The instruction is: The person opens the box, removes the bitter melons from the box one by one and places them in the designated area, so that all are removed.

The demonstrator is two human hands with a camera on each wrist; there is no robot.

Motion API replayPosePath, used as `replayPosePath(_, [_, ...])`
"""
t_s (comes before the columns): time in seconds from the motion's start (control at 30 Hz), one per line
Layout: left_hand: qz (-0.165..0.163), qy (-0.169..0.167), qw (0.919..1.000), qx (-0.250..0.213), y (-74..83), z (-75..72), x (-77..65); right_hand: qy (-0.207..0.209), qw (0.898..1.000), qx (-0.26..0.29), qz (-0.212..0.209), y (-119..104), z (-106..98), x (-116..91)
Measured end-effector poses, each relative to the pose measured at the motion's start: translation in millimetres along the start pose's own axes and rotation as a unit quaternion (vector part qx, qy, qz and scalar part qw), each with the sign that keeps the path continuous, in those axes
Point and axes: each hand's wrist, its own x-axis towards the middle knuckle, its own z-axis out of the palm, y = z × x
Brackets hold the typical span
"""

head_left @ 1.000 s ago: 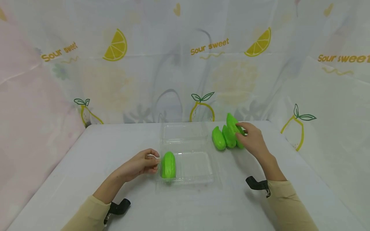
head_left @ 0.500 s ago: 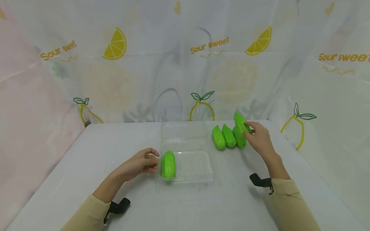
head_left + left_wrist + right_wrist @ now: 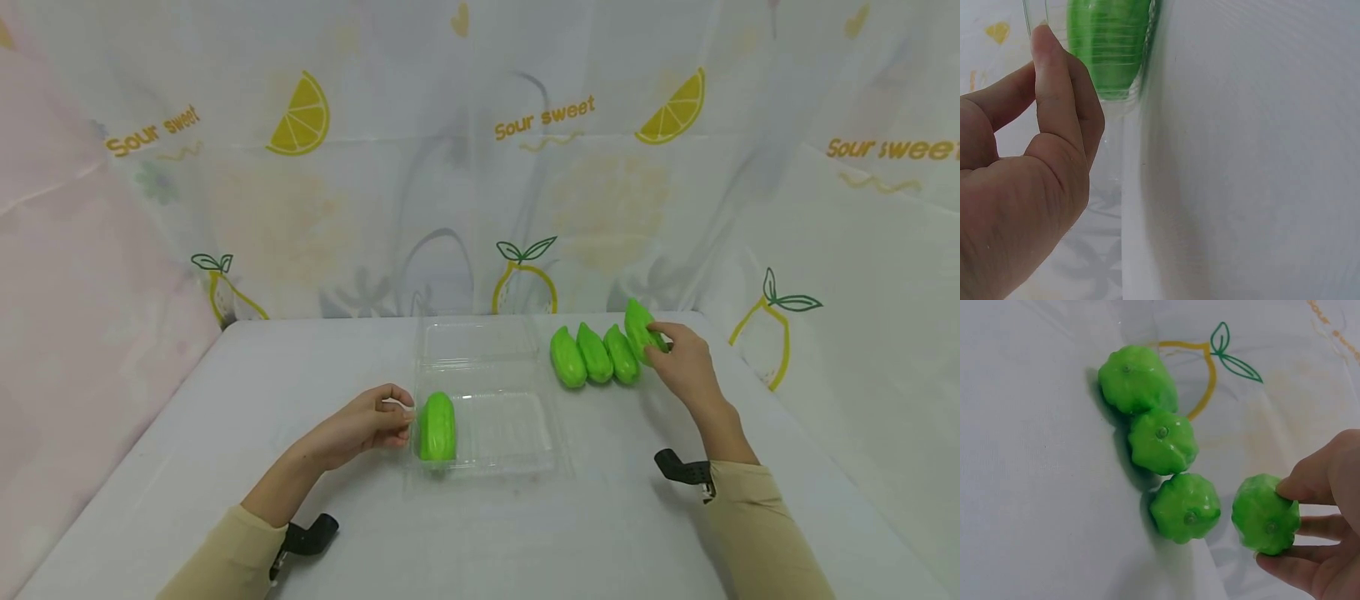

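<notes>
My right hand (image 3: 684, 360) pinches a bright green, ridged bitter melon (image 3: 1263, 515) between thumb and fingers, its pointed tip upward in the head view. In the right wrist view it is held apart from the row. Three more bitter melons lie side by side to its left: a near one (image 3: 623, 357), a middle one (image 3: 595, 353) and an outer one (image 3: 567, 358). Thumb and fingers of my left hand (image 3: 367, 429) pinch the left rim of a clear plastic clamshell box (image 3: 510, 427). Inside that box, along its left wall, lies another bitter melon (image 3: 438, 427).
The box's lid (image 3: 476, 343) stands folded back toward the rear. A white table (image 3: 480, 542) carries everything. Behind it hangs a curtain (image 3: 420, 192) printed with lemons and lettering, continuing along both sides.
My right hand has carried its bitter melon rightward and slightly lower, from over the row to the row's right end, uncovering the other melons. The left hand stays at the box rim.
</notes>
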Motion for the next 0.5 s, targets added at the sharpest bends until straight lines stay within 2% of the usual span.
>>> replayPosePath(0.27, [0.001,-0.001,1.0000,-0.003,0.2,-0.2,-0.4,-0.004,1.000,-0.017,0.023,9.3,4.1,2.3])
replayPosePath(0.5, [0.002,-0.003,1.0000,-0.009,-0.7,-0.8,0.7,-0.032,0.998,-0.031,0.041,15.8,7.4,1.7])
